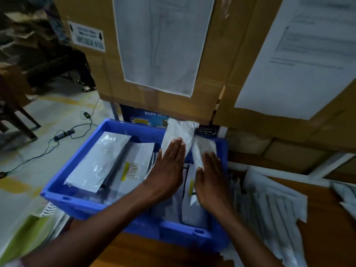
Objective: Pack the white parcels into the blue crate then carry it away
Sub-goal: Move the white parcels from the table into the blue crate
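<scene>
Head view: cardboard boxes (163, 54) far, blue crate (63, 197) centre on wooden table (154, 251). White parcels (100, 160) lie inside, more stacked right. Left hand (167, 170) and right hand (210, 182), both flat with fingers extended, press upright parcels (181, 132), probably without gripping.

Dark blue box (144, 116), beyond the left hand (167, 170), behind the blue crate (63, 191): white lettering "BOPP SEL…", remainder hidden. Barcode label (87, 35) on cardboard carton (92, 74), taped paper sheets (308, 51), parcel stickers (133, 170): print blurred, unreadable.
</scene>
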